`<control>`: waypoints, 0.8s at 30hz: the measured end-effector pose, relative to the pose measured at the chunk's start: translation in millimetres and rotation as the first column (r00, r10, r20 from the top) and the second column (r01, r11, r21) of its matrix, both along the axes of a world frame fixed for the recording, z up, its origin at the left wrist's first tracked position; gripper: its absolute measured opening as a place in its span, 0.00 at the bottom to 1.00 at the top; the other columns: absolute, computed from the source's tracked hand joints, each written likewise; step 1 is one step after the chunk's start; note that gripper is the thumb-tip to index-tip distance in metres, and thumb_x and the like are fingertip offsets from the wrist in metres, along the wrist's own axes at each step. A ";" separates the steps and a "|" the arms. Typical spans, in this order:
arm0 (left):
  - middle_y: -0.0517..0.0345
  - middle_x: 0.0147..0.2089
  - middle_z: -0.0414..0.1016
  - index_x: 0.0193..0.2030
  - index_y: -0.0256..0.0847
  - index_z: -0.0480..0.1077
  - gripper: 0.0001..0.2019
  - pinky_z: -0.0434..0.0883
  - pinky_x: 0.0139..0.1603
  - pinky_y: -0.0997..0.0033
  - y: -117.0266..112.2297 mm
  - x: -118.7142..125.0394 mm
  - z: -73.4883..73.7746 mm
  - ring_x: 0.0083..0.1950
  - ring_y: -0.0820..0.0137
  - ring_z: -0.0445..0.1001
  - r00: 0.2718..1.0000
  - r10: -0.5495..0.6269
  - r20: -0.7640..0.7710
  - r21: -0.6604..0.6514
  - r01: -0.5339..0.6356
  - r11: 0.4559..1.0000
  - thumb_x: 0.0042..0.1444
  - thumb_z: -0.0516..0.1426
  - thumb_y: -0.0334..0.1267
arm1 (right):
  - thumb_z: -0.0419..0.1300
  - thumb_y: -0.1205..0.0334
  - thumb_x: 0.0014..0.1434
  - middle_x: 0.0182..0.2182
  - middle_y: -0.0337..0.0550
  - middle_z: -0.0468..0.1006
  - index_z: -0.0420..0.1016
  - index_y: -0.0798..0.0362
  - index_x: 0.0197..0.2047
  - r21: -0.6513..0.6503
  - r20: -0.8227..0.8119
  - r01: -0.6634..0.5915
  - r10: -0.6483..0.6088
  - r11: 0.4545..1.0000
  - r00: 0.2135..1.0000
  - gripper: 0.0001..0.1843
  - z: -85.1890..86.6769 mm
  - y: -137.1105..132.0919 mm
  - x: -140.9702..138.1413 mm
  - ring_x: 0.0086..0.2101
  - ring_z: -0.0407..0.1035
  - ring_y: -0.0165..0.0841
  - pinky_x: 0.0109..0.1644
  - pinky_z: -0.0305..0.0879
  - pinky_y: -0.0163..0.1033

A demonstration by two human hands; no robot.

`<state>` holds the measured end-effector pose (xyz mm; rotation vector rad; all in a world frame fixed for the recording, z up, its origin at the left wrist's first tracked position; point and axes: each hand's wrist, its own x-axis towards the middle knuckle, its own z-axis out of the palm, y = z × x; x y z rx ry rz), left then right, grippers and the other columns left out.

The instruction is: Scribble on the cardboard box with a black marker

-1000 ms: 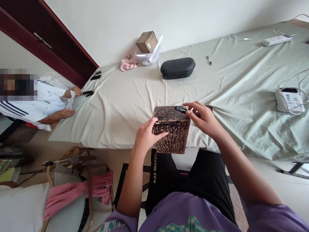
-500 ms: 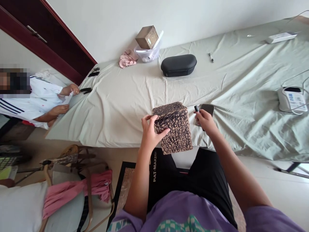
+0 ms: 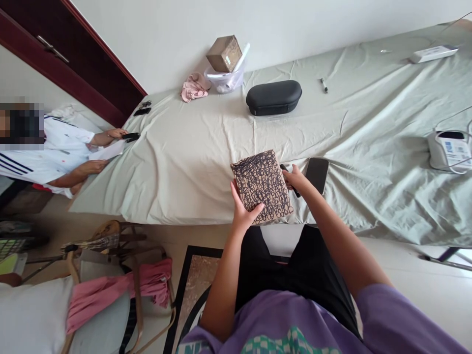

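Scribbled cardboard box (image 3: 262,184), tilted, held

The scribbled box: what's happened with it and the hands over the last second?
The left hand has tipped the box so one scribbled face turns up toward the camera, and now grips its near edge. The right hand, with the marker, came off the box top, swung out right, then returned to the box's right side. The phone, black case and sheet stayed put.

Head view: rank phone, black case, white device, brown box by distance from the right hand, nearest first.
From the right hand:
1. Phone, just right of it on the sheet.
2. Black case, farther back, centre.
3. Brown box, back left by the wall.
4. White device, far right.
Box and device are too close to call.
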<state>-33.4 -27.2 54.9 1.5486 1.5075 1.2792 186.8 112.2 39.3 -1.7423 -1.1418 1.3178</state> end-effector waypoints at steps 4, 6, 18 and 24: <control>0.40 0.82 0.46 0.81 0.49 0.31 0.59 0.60 0.78 0.51 -6.7 -0.1 -1.2 0.82 0.54 0.52 1.000 -0.007 0.000 -0.043 0.007 0.999 0.55 0.68 0.47 | 0.62 0.66 0.49 0.27 0.35 0.71 0.52 0.49 0.78 0.047 -0.156 0.004 0.003 0.999 0.988 0.53 13.5 -18.3 3.6 0.20 0.64 0.31 0.20 0.62 0.35; 0.41 0.81 0.50 0.81 0.49 0.33 0.58 0.62 0.77 0.52 -10.1 0.3 -6.6 0.81 0.54 0.54 1.000 0.000 0.019 -0.056 0.002 0.998 0.55 0.68 0.48 | 0.61 0.66 0.48 0.29 0.36 0.72 0.55 0.47 0.78 0.058 -0.250 0.027 -0.012 0.998 0.968 0.53 21.9 -30.6 5.9 0.18 0.62 0.29 0.17 0.59 0.34; 0.44 0.80 0.49 0.80 0.48 0.42 0.48 0.61 0.78 0.51 -11.0 9.9 -33.6 0.81 0.55 0.53 0.980 0.029 0.197 0.061 -0.042 0.997 0.57 0.60 0.49 | 0.59 0.54 0.48 0.40 0.54 0.82 0.75 0.53 0.42 0.038 -0.570 0.077 -0.041 0.996 0.821 0.19 56.7 -62.4 28.1 0.22 0.67 0.32 0.23 0.60 0.38; 0.43 0.79 0.43 0.77 0.52 0.53 0.49 0.56 0.77 0.39 -33.9 31.6 20.4 0.80 0.41 0.50 0.960 0.142 -0.243 0.179 -0.099 0.979 0.50 0.67 0.51 | 0.66 0.54 0.53 0.48 0.44 0.78 0.66 0.43 0.48 0.383 -0.527 0.161 0.072 0.910 0.847 0.21 92.9 -90.2 28.6 0.27 0.67 0.31 0.30 0.64 0.39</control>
